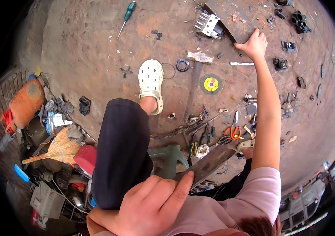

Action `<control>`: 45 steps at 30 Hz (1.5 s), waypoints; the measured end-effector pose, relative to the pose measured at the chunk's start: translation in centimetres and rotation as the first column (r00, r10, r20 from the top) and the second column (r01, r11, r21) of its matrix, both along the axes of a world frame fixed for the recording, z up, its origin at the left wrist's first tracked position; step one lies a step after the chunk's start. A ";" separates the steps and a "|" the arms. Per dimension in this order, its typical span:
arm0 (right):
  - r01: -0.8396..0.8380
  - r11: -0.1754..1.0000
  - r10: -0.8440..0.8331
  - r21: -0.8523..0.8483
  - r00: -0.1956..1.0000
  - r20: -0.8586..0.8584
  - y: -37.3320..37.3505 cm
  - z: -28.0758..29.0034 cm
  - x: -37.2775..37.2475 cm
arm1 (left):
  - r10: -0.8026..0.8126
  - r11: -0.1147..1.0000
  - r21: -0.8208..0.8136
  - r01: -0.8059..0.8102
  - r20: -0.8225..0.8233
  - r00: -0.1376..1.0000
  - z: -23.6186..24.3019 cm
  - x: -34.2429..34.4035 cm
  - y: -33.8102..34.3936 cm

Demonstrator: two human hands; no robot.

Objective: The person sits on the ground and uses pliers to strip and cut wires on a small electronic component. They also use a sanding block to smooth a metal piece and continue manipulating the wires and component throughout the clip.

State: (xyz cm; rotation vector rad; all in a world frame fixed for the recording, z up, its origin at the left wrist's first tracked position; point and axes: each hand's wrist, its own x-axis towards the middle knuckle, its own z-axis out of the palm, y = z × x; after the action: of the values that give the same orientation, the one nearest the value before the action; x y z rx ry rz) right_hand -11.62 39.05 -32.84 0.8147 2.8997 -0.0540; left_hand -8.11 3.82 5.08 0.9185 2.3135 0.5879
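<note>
My left hand (151, 204) is low in front of me, its fingers closed round one end of a flat dark bar (210, 162). The index finger lies along the bar, which points up and to the right. My right arm reaches far forward. The right hand (255, 44) grips the near corner of a long dark metal slab (236, 17), thumb on its left edge and fingers bent over the right side. Small orange-brown scraps lie on the slab. Against its left side rests a silver metal block (208, 25) with several round pegs and a black part.
A hammer (200, 58), a yellow-centred cutting disc (211, 84), a black ring (182, 65) and orange-handled scissors (234, 131) lie on the stained ground. A green screwdriver (128, 13) is far left. A straw broom (59, 147) and clutter fill the left; black parts (301, 21) scatter right.
</note>
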 end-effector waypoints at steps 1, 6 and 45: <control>-0.001 1.000 0.001 -0.002 1.000 -0.002 0.3 0.1 1.4 | -0.004 1.000 0.004 0.004 -0.002 1.000 0.0 -0.2 -0.1; -0.041 0.995 0.043 -0.088 0.999 0.018 3.8 0.6 7.8 | -0.002 1.000 0.018 0.001 0.059 0.998 0.1 -1.2 -0.6; 0.348 0.421 -0.905 -0.838 0.217 -0.365 1.0 -4.8 12.4 | -0.181 0.983 0.010 0.181 0.100 0.978 0.0 2.5 3.6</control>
State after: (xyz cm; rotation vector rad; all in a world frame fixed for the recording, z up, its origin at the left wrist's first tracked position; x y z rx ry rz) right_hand 0.73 40.03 -37.66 2.3170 2.3400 -1.8252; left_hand -5.63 7.42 5.09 1.0619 2.1137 0.5446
